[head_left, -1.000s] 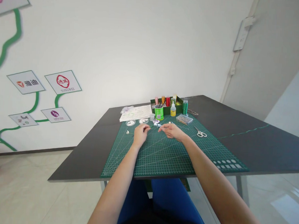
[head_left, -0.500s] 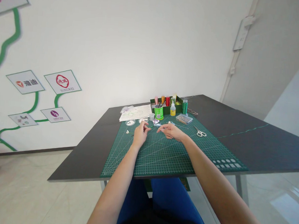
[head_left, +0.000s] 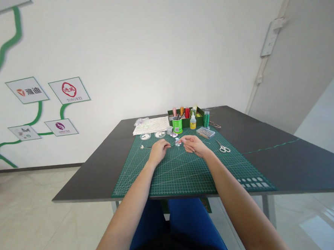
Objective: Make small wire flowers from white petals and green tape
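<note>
My left hand point(head_left: 159, 151) is closed in a pinch over the cutting mat point(head_left: 181, 175). From it a thin dark stem with a small white flower-like tip point(head_left: 142, 147) sticks out to the left, and a short green end point(head_left: 171, 145) shows on the right. My right hand point(head_left: 193, 145) has thumb and forefinger pinched on a small shiny, crinkled piece point(head_left: 177, 142), close to the green end. What exactly the shiny piece is, I cannot make out. Two shallow round dishes point(head_left: 145, 136) with pale bits lie beyond my left hand.
White-handled scissors point(head_left: 224, 148) lie to the right. Behind the hands stand a green tin point(head_left: 177, 125) with tools, a glue bottle point(head_left: 193, 122), a green thread spool point(head_left: 206, 119) and a box point(head_left: 186, 123) of spools. A clear case point(head_left: 205, 132) and white sheets point(head_left: 152, 125) lie nearby.
My right hand has moved slightly left, and the shiny piece is now at its fingertips, apart from the other shiny item. My left hand has shifted a little right and turned palm-down.
</note>
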`<state>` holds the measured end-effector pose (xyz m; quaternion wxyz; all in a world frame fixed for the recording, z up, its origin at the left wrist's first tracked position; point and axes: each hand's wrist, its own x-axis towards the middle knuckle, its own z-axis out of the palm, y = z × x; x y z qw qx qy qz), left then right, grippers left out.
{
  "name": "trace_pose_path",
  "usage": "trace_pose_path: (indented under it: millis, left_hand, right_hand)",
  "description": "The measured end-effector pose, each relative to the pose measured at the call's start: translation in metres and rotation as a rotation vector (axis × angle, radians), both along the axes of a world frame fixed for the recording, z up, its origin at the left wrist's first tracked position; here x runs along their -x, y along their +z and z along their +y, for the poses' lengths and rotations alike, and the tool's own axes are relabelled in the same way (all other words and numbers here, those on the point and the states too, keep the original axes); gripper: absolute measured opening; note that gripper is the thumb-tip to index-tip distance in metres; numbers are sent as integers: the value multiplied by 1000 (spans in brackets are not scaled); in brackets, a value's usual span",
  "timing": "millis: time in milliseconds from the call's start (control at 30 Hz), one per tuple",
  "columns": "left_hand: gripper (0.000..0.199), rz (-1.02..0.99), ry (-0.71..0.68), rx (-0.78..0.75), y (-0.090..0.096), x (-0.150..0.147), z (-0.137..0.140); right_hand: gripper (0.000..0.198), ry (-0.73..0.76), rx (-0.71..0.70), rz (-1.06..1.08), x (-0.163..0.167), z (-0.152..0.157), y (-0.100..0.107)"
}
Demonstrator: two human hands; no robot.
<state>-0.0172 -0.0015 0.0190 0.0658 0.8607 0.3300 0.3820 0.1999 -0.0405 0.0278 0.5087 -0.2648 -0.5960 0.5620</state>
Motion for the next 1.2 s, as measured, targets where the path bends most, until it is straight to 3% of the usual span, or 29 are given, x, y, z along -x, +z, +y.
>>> trace_pose_path:
  millis: [233, 600, 833, 1033, 1200]
  left_hand:
    - [11, 30, -89, 75, 2, -4, -3]
    - [19, -109, -205, 136, 10, -10, -11]
    - [15, -305, -159, 158, 10, -9, -8]
    - [11, -404, -96, 169, 9, -7, -6]
    - [10, -440, -44, 194, 7, -6, -3]
  right_hand:
    - [36, -83, 7, 87, -3, 0, 2]
    - [47, -211, 35, 7, -4, 12, -9]
    - [52, -258, 77, -175, -1, 17, -15]
    - [54, -205, 115, -299, 7, 19, -19]
    - [53, -158, 62, -420, 9, 17, -21]
